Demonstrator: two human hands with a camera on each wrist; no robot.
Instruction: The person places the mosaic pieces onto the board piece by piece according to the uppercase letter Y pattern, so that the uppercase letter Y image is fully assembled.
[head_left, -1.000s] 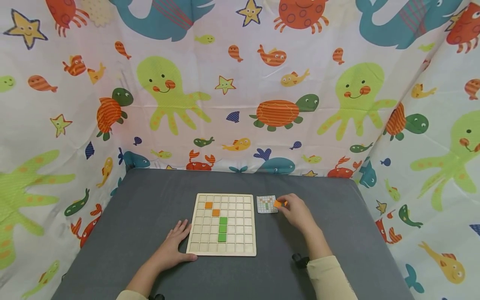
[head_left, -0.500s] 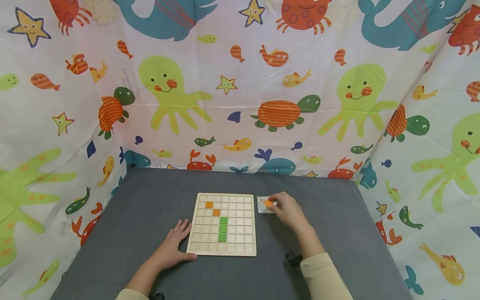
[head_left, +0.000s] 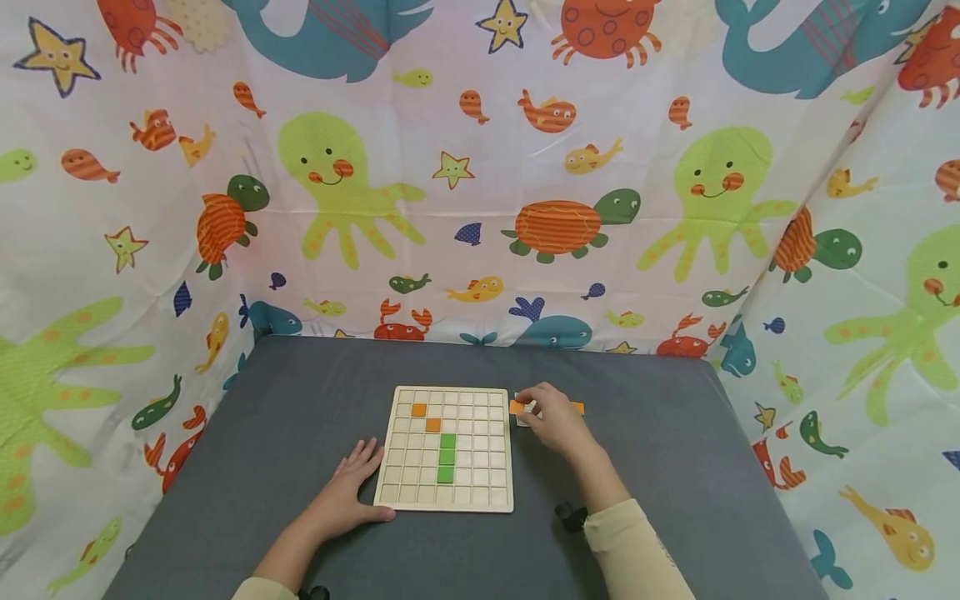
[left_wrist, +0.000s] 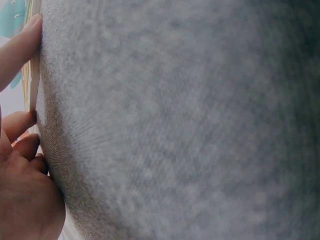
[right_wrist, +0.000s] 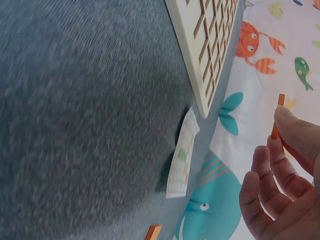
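A wooden grid board (head_left: 483,454) lies on the grey table. Several of its cells hold square tiles: an orange tile (head_left: 418,410), a second orange tile (head_left: 432,426), and a column of green tiles (head_left: 447,457). My left hand (head_left: 348,487) rests at the board's left side with spread fingers, its thumb along the front left corner. My right hand (head_left: 553,421) pinches a thin orange tile (right_wrist: 279,116) between thumb and fingertips, raised over a small pattern card (right_wrist: 181,160). In the head view the hand covers most of the card.
Another orange tile (head_left: 578,408) lies on the table to the right of the card, partly behind the right hand. A white curtain (head_left: 480,167) printed with sea animals encloses the back and sides of the grey table (head_left: 322,383).
My right hand has moved left with the pinched orange tile, from the card's right edge toward the board. The other orange tile now shows behind it. My left hand stays in place.
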